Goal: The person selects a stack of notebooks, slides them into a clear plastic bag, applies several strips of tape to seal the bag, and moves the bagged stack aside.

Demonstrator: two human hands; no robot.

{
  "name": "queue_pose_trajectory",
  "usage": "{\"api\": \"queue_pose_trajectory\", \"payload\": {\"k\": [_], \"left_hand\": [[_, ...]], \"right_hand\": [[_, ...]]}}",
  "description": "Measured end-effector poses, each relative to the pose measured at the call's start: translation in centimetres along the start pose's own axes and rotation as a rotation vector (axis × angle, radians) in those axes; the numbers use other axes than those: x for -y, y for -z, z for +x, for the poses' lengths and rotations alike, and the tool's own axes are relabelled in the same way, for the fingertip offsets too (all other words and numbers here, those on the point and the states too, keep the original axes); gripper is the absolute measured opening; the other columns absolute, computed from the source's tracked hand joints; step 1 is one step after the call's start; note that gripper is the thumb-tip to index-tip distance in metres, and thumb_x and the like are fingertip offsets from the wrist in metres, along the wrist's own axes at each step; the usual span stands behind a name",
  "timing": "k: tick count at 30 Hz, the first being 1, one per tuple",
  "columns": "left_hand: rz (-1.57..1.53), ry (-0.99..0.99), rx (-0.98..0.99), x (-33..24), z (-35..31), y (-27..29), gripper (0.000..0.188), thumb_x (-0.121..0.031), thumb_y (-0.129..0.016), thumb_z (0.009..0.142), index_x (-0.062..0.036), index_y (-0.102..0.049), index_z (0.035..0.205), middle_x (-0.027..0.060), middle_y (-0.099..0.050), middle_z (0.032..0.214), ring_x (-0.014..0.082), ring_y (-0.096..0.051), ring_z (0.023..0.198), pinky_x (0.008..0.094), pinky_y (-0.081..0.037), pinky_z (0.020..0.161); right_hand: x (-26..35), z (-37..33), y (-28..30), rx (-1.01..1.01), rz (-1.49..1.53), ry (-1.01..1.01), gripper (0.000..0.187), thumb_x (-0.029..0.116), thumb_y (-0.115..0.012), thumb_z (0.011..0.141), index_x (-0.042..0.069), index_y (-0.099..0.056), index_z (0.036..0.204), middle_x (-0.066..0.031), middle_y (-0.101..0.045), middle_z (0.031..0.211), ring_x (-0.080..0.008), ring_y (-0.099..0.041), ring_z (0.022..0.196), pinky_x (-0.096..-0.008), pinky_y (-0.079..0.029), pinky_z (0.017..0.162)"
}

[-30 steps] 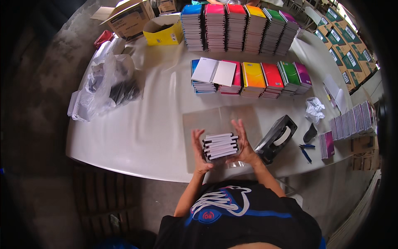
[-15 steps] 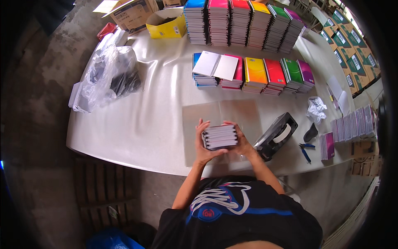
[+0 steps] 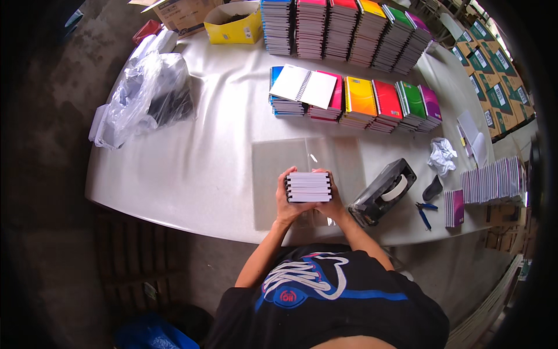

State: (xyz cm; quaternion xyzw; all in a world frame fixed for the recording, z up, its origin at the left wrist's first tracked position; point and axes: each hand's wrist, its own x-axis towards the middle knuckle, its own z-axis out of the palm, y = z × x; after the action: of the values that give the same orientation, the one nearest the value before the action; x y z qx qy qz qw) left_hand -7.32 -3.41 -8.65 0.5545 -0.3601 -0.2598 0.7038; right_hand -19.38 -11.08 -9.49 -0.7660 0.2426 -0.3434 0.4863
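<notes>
Between my two hands I grip a small stack of spiral notebooks (image 3: 309,187), its white page edges facing up and black binding showing at both sides. My left hand (image 3: 287,200) wraps the stack's left side, and my right hand (image 3: 333,202) closes round its right side. The covers are hidden from view. Beneath the hands, clear plastic sheets (image 3: 273,168) lie flat on the table. Just right of my right hand stands a black tape dispenser (image 3: 383,192) with a roll of tape in it.
Rows of coloured spiral notebooks (image 3: 360,99) stand across the back, one open notebook (image 3: 303,86) on top. At right are blue pliers (image 3: 425,215), crumpled paper (image 3: 443,156) and purple notebooks (image 3: 454,208). A plastic bag (image 3: 145,99) and yellow box (image 3: 233,23) sit at left and back left.
My fingers have closed in more tightly round the notebook stack, and its edges look more evenly lined up. The view has shifted slightly.
</notes>
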Motion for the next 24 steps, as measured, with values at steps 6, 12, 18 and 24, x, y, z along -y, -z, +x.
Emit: {"api": "queue_pose_trajectory", "payload": {"k": [6,12,18,24], "left_hand": [[0.137,-0.092,-0.050,1.3,-0.3,-0.1,0.096,-0.033,-0.092,0.044,-0.0029,-0.045,0.122,0.0110,-0.060,0.106,0.0243,-0.060,0.097,0.0333,-0.048,0.087],[0.232,-0.122,-0.057,0.7,-0.7,0.5,0.106,-0.038,-0.090,0.046,-0.0013,-0.039,0.131,0.0167,-0.042,0.132,0.0302,-0.043,0.121,0.0394,-0.037,0.101],[0.662,-0.204,-0.055,-2.4,-5.8,2.1,0.106,-0.033,-0.089,0.054,-0.0062,-0.031,0.139,0.0153,-0.032,0.137,0.0338,-0.026,0.133,0.0454,-0.030,0.105],[0.441,-0.126,-0.089,-4.5,-5.5,0.7,0.060,-0.011,-0.079,0.064,-0.0077,-0.045,0.113,0.0158,-0.040,0.132,0.0395,-0.029,0.132,0.0486,-0.028,0.107]], "right_hand": [[-1.0,0.0,-0.3,-0.041,0.011,-0.001,0.070,0.011,-0.080,0.055,0.004,-0.044,0.114,-0.0123,-0.053,0.111,-0.0293,-0.053,0.111,-0.0372,-0.042,0.095],[-1.2,0.4,0.4,-0.019,-0.078,0.009,0.072,0.020,-0.086,0.053,0.005,-0.047,0.112,-0.0101,-0.055,0.108,-0.0262,-0.056,0.102,-0.0346,-0.045,0.089],[0.2,0.8,0.5,-0.011,-0.151,0.064,0.075,0.020,-0.088,0.052,0.006,-0.045,0.112,-0.0096,-0.057,0.103,-0.0271,-0.060,0.094,-0.0353,-0.047,0.083],[-0.6,0.8,0.8,0.021,-0.149,0.106,0.069,0.016,-0.085,0.056,0.007,-0.043,0.111,-0.0107,-0.059,0.099,-0.0298,-0.060,0.092,-0.0357,-0.047,0.083]]}}
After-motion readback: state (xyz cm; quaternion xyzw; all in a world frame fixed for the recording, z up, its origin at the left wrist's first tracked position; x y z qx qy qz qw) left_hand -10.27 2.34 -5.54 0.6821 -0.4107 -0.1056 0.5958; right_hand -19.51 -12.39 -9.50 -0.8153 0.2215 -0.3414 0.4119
